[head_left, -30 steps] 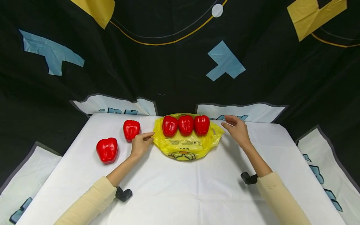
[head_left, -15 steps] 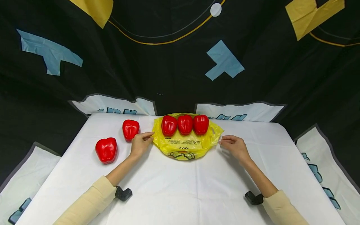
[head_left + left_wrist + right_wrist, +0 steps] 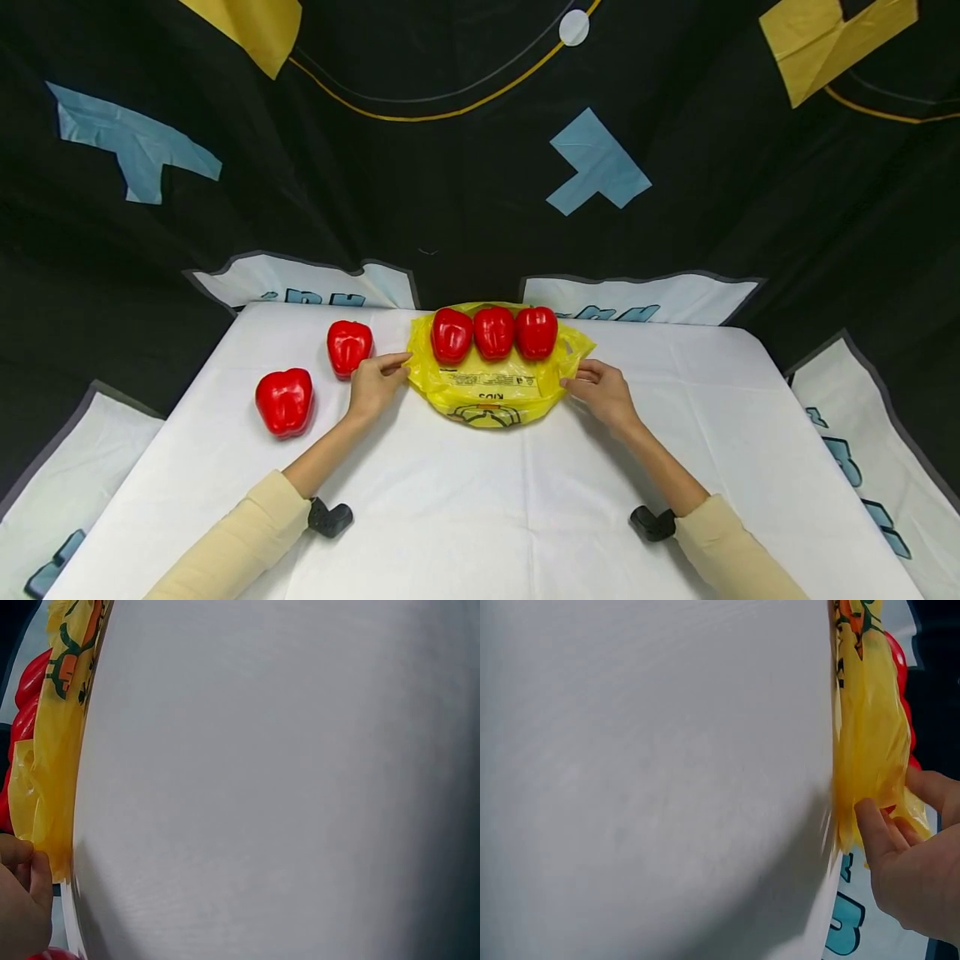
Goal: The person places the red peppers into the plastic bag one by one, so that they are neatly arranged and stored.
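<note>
A yellow plastic bag (image 3: 491, 396) lies at the table's back middle, with three red bell peppers (image 3: 495, 333) in a row on or in its mouth; which, I cannot tell. My left hand (image 3: 377, 387) pinches the bag's left edge between thumb and fingers, as the left wrist view shows at the bag (image 3: 56, 787). At the right edge is my right hand (image 3: 607, 396), thumb and index finger apart on either side of the plastic. In the right wrist view, the thumb (image 3: 874, 825) touches the bag (image 3: 866, 727).
Two more red bell peppers stand left of the bag: one near pepper (image 3: 285, 402) and one far pepper (image 3: 349, 348) just beyond my left hand. A white cloth covers the table (image 3: 465, 517). Behind it hangs a black backdrop (image 3: 420, 192).
My right hand has come down toward me and then left, from beside the bag's far right corner to its right edge. The left hand, bag and peppers have stayed put.
</note>
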Demonstrator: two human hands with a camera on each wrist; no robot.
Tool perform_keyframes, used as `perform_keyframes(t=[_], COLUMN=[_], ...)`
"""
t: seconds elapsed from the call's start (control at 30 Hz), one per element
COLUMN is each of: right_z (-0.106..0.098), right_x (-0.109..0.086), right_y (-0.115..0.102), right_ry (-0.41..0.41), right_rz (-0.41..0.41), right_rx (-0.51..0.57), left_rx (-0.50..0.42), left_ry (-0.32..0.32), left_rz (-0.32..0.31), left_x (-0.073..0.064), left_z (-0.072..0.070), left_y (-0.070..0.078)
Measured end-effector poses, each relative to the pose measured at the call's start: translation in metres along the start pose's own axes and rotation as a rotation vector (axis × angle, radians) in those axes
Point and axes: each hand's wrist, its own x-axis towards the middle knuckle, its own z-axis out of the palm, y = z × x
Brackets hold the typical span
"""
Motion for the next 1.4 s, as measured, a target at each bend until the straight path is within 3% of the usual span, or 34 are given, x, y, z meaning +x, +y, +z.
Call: perform_keyframes(t=[0.23, 0.43, 0.67, 0.87, 1.03, 1.17, 1.4], right_z=[0.004, 0.004, 0.005, 0.006, 0.005, 0.005, 0.005], right_x=[0.001, 0.002, 0.001, 0.0, -0.001, -0.002, -0.004], right_y=[-0.003, -0.003, -0.003, -0.004, -0.003, -0.004, -0.002], right_ry=[0.025, 0.031, 0.046, 0.054, 0.052, 0.051, 0.081], right_rz=[0.012, -0.002, -0.002, 0.0, -0.009, -0.011, -0.042], right_rx=[-0.019, 0.053, 0.116, 0.114, 0.135, 0.142, 0.003], left_rx=[-0.011, -0.013, -0.013, 0.018, 0.086, 0.133, 0.164], left_ry=[-0.04, -0.065, -0.021, 0.076, 0.147, 0.154, 0.024], left_rz=[0.012, 0.059, 0.109, 0.159, 0.105, 0.066, -0.045], left_x=[-0.003, -0.015, -0.034, -0.044, -0.049, -0.048, -0.043], left_z=[-0.004, -0.019, -0.049, -0.091, -0.129, -0.155, -0.177], left_y=[0.002, 0.007, 0.015, 0.016, 0.01, -0.001, -0.025])
